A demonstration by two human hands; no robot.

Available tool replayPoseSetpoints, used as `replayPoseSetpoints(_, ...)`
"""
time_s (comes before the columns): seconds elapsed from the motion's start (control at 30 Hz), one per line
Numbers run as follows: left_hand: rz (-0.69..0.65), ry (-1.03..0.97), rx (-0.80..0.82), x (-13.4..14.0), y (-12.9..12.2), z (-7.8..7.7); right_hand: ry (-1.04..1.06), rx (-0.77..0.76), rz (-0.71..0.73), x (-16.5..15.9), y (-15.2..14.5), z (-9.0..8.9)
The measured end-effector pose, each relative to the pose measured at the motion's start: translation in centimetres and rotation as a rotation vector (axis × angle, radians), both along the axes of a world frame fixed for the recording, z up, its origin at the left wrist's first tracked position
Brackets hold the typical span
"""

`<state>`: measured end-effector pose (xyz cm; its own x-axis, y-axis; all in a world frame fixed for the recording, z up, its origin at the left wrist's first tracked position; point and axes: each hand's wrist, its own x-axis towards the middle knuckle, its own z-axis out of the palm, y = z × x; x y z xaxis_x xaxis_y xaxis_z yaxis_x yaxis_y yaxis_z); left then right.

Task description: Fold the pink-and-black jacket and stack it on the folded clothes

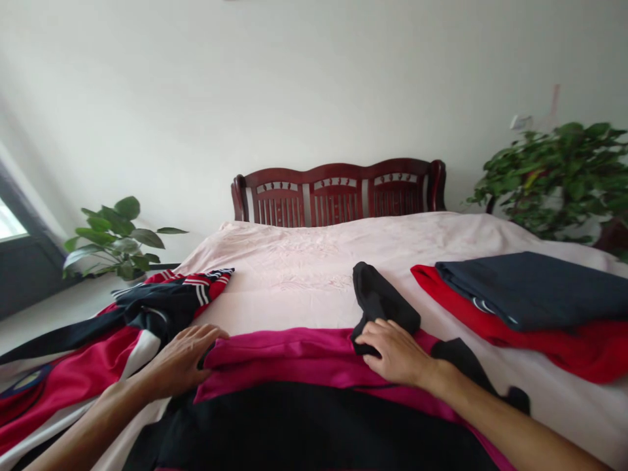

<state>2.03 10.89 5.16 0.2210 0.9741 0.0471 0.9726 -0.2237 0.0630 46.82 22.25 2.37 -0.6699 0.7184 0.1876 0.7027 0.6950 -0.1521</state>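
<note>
Soft, even light; bright pane (pixel 10 222) far left of the left grip (pixel 184 358); leaves (pixel 564 173) beyond the right grip (pixel 396 352) blurred.

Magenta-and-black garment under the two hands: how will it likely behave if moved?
The magenta-and-black garment will probably sag when lifted, since its magenta part lies in soft creases. The black sleeve-like piece at the right hand may flop about, as it looks bent. Rolling seems unlikely, with the cloth spread low on the pink bedspread.

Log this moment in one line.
pink-and-black garment: on bed | left hand: at its left edge | right hand: on black cloth | folded clothes: stacked, right
</note>
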Motion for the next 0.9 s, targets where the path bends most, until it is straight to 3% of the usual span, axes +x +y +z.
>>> replayPoseSetpoints(0.1,-0.080,-0.018,-0.034,1.6,-0.2,0.3,-0.033,-0.124,0.007,-1.8,0.8,1.0)
replayPoseSetpoints(0.23,-0.117,0.005,-0.038,2.2,-1.4,-0.3,-0.188,-0.230,-0.055,-3.4,2.4,1.6)
replayPoseSetpoints(0.37,-0.058,-0.021,-0.019,1.7,-2.0,-1.2,-0.196,-0.153,-0.145,-4.9,3.4,1.6)
replayPoseSetpoints(0.53,-0.111,-0.022,0.053,2.0,-1.4,-2.1,-0.209,-0.049,-0.123,-6.7,3.9,0.6)
replayPoseSetpoints(0.67,-0.121,-0.054,0.044,2.0,-1.1,-2.7,-0.200,-0.014,-0.183,-6.3,5.2,-0.5)
replayPoseSetpoints(0.77,-0.116,-0.061,0.040,2.0,-1.4,-2.5,-0.180,-0.005,-0.212,-5.8,5.9,-0.8)
replayPoseSetpoints(0.9,-0.063,-0.083,0.038,2.1,-1.9,-1.6,-0.124,0.015,-0.171,-5.8,4.9,0.2)
